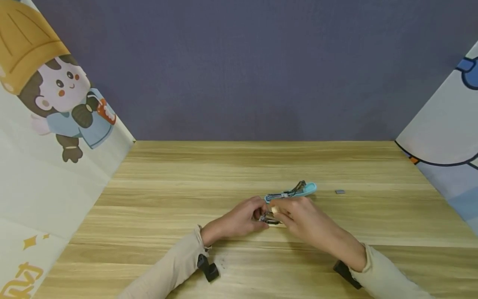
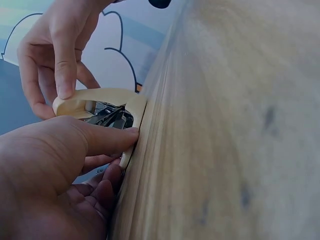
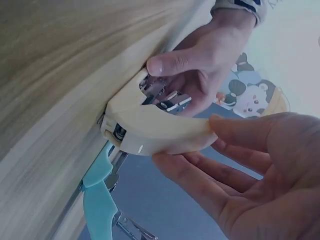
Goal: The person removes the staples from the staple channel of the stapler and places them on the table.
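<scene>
A cream stapler (image 3: 160, 129) stands opened on the wooden table, its metal inner parts spread below the raised cover. With thumb and fingers, my left hand (image 1: 240, 219) grips its base at the tabletop. My right hand (image 1: 315, 226) pinches the end of the raised cover between thumb and fingers, as the left wrist view also shows on the cream stapler (image 2: 102, 94). Just beyond both hands lies a teal stapler (image 1: 309, 189), opened out, with its metal magazine lifted. In the head view the cream stapler is mostly hidden by my hands.
A small grey strip, apparently staples (image 1: 340, 192), lies on the table (image 1: 186, 166) right of the teal stapler. A dark panel (image 1: 254, 74) borders the far edge. Printed sheets with cartoon figures flank both sides.
</scene>
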Action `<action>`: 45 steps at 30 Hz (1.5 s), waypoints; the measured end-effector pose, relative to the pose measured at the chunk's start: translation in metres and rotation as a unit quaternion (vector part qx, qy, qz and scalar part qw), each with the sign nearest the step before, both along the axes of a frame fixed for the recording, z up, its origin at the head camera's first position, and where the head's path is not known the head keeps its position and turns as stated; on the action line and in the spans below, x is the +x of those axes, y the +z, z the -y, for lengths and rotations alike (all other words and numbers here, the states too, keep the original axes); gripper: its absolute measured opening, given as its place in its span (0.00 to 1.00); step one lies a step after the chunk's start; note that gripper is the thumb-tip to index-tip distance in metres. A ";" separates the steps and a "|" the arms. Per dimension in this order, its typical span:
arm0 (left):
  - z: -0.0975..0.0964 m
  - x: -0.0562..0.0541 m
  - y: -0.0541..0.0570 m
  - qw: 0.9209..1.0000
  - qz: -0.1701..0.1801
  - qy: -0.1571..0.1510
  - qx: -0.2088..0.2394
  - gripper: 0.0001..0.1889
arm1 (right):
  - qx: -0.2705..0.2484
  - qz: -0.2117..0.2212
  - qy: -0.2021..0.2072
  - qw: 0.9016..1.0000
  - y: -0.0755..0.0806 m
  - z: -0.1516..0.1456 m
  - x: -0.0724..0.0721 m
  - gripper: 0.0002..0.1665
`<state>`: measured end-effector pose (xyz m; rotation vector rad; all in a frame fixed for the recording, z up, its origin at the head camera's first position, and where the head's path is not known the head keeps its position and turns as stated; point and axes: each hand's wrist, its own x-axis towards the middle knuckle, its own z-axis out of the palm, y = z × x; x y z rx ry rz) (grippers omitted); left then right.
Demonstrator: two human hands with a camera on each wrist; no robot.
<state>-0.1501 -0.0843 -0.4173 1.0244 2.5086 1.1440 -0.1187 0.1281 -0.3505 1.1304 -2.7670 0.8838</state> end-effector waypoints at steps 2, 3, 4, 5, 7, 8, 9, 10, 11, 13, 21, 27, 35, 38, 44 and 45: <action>0.001 0.000 0.000 1.000 0.004 0.001 -0.003 0.13 | -0.007 0.014 -0.001 1.000 0.001 -0.002 -0.002 0.16; 0.001 0.000 0.000 1.000 0.004 0.002 -0.004 0.13 | -0.007 0.015 -0.001 1.000 0.001 -0.002 -0.002 0.16; 0.001 -0.001 0.000 1.000 0.005 0.003 -0.004 0.13 | -0.010 0.013 0.001 1.000 0.001 -0.002 -0.003 0.16; 0.001 0.000 0.000 1.000 0.006 0.004 -0.003 0.13 | -0.012 0.012 -0.001 1.000 0.001 -0.002 -0.003 0.16; 0.001 0.000 0.000 1.000 0.004 0.007 -0.002 0.13 | -0.014 0.005 -0.005 1.000 0.001 -0.001 -0.002 0.15; 0.001 0.000 0.000 1.000 0.003 0.007 -0.002 0.13 | -0.015 0.001 -0.008 1.000 0.001 -0.001 -0.002 0.15; 0.001 0.000 0.000 1.000 0.002 0.007 -0.001 0.13 | -0.015 -0.004 -0.012 1.000 0.000 0.000 -0.001 0.15; 0.000 0.000 0.000 1.000 0.001 0.006 0.000 0.13 | -0.015 -0.008 -0.016 1.000 0.000 0.000 0.000 0.15; 0.000 0.000 0.000 1.000 0.001 0.006 0.000 0.13 | -0.014 -0.013 -0.021 1.000 0.000 -0.001 0.000 0.14; 0.000 0.000 0.000 1.000 0.000 0.003 0.000 0.13 | -0.015 -0.021 -0.028 0.999 -0.001 -0.002 0.002 0.12; 0.001 0.001 0.001 1.000 -0.005 0.000 0.002 0.12 | -0.050 -0.030 -0.039 0.997 -0.005 -0.008 0.002 0.06; 0.001 0.000 0.000 1.000 -0.008 -0.001 -0.002 0.12 | -0.076 0.026 -0.040 0.996 -0.006 -0.012 0.000 0.06; 0.000 0.000 0.000 1.000 -0.019 -0.005 0.002 0.11 | -0.083 0.060 -0.050 0.993 -0.003 -0.016 -0.004 0.07; 0.000 0.001 0.001 1.000 -0.020 -0.008 0.007 0.11 | -0.085 0.078 -0.064 0.991 -0.003 -0.019 -0.004 0.07; 0.000 0.001 0.000 1.000 -0.021 -0.010 0.017 0.11 | -0.099 0.113 -0.075 0.986 -0.003 -0.026 -0.004 0.07; 0.000 0.001 -0.001 1.000 -0.023 -0.010 0.018 0.11 | -0.099 0.115 -0.077 0.985 -0.003 -0.027 -0.004 0.07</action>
